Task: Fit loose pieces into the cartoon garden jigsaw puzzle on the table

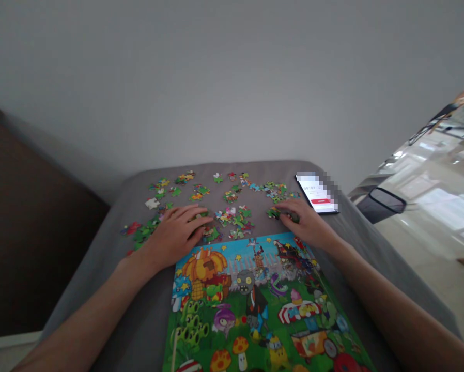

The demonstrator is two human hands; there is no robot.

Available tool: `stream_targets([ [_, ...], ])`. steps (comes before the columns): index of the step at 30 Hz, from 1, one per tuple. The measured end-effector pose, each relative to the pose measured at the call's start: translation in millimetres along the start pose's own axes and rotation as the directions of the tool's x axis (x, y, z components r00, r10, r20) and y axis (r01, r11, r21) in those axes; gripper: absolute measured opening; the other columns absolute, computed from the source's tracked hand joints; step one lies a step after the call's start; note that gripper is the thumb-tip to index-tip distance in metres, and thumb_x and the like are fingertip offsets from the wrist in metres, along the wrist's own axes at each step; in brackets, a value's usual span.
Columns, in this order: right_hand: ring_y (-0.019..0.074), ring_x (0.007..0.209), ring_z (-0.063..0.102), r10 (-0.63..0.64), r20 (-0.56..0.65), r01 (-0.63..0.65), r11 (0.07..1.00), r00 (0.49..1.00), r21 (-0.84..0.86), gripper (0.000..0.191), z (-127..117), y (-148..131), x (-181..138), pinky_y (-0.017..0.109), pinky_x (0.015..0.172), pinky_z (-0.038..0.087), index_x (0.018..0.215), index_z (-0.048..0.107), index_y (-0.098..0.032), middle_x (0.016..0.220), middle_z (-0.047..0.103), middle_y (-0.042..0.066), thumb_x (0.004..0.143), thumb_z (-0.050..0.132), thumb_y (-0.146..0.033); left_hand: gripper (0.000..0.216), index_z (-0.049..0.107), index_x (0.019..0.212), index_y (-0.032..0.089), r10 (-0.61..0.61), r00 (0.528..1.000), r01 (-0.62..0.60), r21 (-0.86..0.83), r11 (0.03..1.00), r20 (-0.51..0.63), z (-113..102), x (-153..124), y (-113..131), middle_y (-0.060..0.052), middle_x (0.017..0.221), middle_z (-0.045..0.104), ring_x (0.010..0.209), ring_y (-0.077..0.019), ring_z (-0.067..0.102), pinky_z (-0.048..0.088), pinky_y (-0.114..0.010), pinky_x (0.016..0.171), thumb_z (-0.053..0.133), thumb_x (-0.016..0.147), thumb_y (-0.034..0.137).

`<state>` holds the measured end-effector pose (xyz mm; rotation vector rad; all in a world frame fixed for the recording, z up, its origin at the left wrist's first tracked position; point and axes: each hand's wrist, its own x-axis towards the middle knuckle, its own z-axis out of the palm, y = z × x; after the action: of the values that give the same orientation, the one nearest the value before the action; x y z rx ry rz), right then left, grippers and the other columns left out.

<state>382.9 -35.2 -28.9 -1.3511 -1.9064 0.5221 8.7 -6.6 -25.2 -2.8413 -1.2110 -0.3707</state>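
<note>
A colourful cartoon puzzle picture board [255,310] lies on a grey cushioned surface [111,289] in front of me. Beyond its far edge, several loose puzzle pieces [232,214] are scattered in small heaps. My left hand [175,232] rests palm down on the pieces at the left, fingers spread flat. My right hand [305,219] lies at the board's far right corner, its fingertips pinching a small green piece [274,212] among the loose ones.
A phone [315,194] with a lit screen lies on the grey surface just beyond my right hand. A grey wall stands behind. A dark brown sofa [26,222] is at the left; a glossy floor and a dark object [383,204] are at the right.
</note>
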Motion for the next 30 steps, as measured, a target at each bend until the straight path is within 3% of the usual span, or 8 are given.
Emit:
stream_targets([
  [3,0.0327,0.114,0.068,-0.071,0.073,0.074,0.996,0.995,-0.047,0.019,4.0,-2.0,-1.0,0.060,0.110,0.046,0.096,0.081,-0.024,0.112,0.080,0.011,0.087,0.064,-0.023,0.042,0.065,0.140,0.031,-0.074,0.995,0.073,0.025,0.997,0.070,3.2,-0.5,-1.3,-0.008,0.152,0.059,0.141,-0.0311,0.052,0.040,-0.055,0.114,0.039,0.108,0.040],
  [10,0.0276,0.122,0.067,-0.104,0.185,0.129,0.983,0.977,-0.131,0.023,10.0,-13.3,-6.0,0.050,0.107,0.053,0.104,0.082,-0.029,0.109,0.082,0.005,0.093,0.063,-0.024,0.049,0.053,0.152,0.031,-0.090,0.991,0.087,0.029,0.996,0.098,13.7,-2.1,1.8,-0.008,0.160,0.050,0.147,-0.0312,0.045,0.035,-0.055,0.117,0.030,0.110,0.034],
  [14,0.0281,0.115,0.071,-0.014,0.086,0.035,0.968,0.996,-0.249,0.028,11.7,-11.5,19.0,0.051,0.103,0.055,0.115,0.078,-0.024,0.119,0.078,0.010,0.099,0.055,-0.024,0.049,0.053,0.153,0.031,-0.074,0.993,0.073,0.017,0.997,0.087,13.6,-3.2,2.0,-0.008,0.160,0.051,0.148,-0.0307,0.044,0.034,-0.053,0.117,0.030,0.110,0.035],
  [18,0.0322,0.129,0.061,0.089,-0.003,-0.083,0.922,0.996,-0.378,0.026,25.6,-6.9,63.9,0.054,0.112,0.047,0.120,0.075,-0.017,0.132,0.070,0.017,0.100,0.060,-0.024,0.050,0.052,0.154,0.031,-0.063,0.994,0.062,0.015,0.998,0.089,12.8,-3.1,1.0,-0.009,0.160,0.051,0.148,-0.0316,0.044,0.033,-0.054,0.116,0.028,0.110,0.035],
  [21,0.0269,0.116,0.066,0.160,-0.034,-0.159,0.888,0.987,-0.432,0.035,38.8,-5.3,92.5,0.049,0.097,0.057,0.131,0.064,-0.019,0.136,0.064,0.013,0.101,0.065,-0.036,0.051,0.052,0.154,0.029,-0.050,0.994,0.048,0.023,0.999,0.093,12.7,-2.7,-0.3,-0.010,0.160,0.051,0.147,-0.0323,0.045,0.034,-0.055,0.115,0.027,0.110,0.035],
  [26,0.0257,0.113,0.067,0.183,-0.008,-0.173,0.911,0.983,-0.375,0.036,40.3,-8.1,108.4,0.047,0.094,0.059,0.132,0.063,-0.019,0.134,0.064,0.011,0.101,0.066,-0.037,0.051,0.052,0.154,0.030,-0.036,0.995,0.033,0.033,0.999,0.091,12.8,-2.7,-2.6,-0.009,0.161,0.050,0.148,-0.0310,0.045,0.034,-0.053,0.115,0.027,0.110,0.036],
  [30,0.0224,0.095,0.071,0.147,0.048,-0.135,0.972,0.988,-0.194,0.019,23.2,-14.6,85.0,0.039,0.087,0.058,0.109,0.073,-0.015,0.104,0.075,0.010,0.096,0.067,-0.027,0.052,0.051,0.155,0.029,-0.032,0.996,0.030,0.029,0.999,0.088,14.4,-3.0,-2.9,-0.010,0.161,0.049,0.148,-0.0334,0.044,0.032,-0.055,0.115,0.027,0.110,0.036],
])
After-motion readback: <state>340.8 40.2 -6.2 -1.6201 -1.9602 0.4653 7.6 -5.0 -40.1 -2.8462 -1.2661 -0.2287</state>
